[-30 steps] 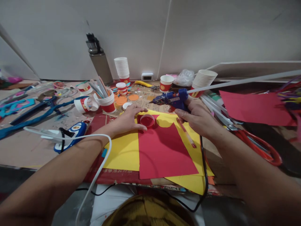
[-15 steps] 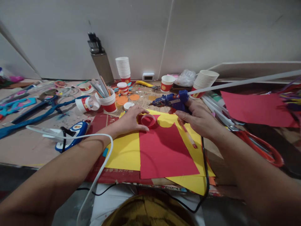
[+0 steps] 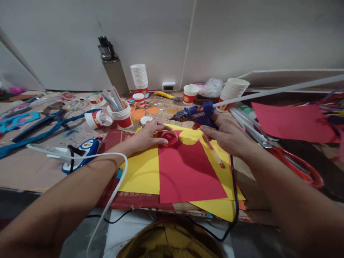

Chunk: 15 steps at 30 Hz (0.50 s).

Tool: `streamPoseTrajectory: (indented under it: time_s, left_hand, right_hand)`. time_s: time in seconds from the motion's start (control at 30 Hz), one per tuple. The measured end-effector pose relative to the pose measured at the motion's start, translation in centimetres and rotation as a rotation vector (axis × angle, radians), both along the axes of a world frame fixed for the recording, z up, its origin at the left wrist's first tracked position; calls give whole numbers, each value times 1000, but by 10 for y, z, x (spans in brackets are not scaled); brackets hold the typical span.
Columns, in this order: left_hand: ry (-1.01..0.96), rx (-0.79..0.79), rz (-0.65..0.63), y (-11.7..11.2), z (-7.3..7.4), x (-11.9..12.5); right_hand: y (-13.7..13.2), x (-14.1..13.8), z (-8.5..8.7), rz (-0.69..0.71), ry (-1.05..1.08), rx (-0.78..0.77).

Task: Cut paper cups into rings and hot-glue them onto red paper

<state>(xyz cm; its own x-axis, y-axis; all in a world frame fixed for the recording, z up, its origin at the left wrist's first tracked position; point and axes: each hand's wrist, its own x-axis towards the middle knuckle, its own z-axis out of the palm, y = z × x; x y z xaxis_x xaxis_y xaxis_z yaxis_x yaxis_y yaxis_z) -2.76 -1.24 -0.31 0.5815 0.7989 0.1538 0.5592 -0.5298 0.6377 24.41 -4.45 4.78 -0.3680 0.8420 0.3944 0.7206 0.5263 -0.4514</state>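
My left hand (image 3: 149, 135) rests on the paper with its fingers curled round a short red cup ring (image 3: 169, 137), pinching its left side. The ring stands at the top edge of a red paper sheet (image 3: 188, 172), which lies over a yellow sheet (image 3: 139, 172). My right hand (image 3: 228, 136) grips a blue hot glue gun (image 3: 196, 114) just right of and above the ring. Its nozzle points left, and a long clear glue stick (image 3: 279, 89) juts out of its back to the right. A thin red pencil (image 3: 213, 154) lies under my right hand.
A cup of sticks (image 3: 122, 116), stacked paper cups (image 3: 140, 77) (image 3: 232, 91), a grey bottle (image 3: 114, 71) and orange paper circles (image 3: 139, 114) crowd the back. Red-handled scissors (image 3: 298, 168) and red paper (image 3: 292, 123) lie right. A blue-white glue gun (image 3: 80, 154) with white cable lies left.
My left fingers have closed more tightly round the red ring. The glue gun has dipped slightly, its nozzle nearer the ring. The rest is unchanged.
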Motion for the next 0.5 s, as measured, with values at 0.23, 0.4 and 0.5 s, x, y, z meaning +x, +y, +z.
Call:
streamPoseTrajectory:
  time_s: [0.23, 0.4, 0.5]
  left_hand:
    - [-1, 38, -10, 0, 0, 0]
    - [20, 73, -2, 1, -5, -1]
    - [51, 92, 17, 2, -5, -2]
  right_hand:
    - [0, 1, -1, -9, -25, 15]
    - [-1, 0, 1, -14, -26, -15]
    - [-2, -1, 2, -15, -23, -20]
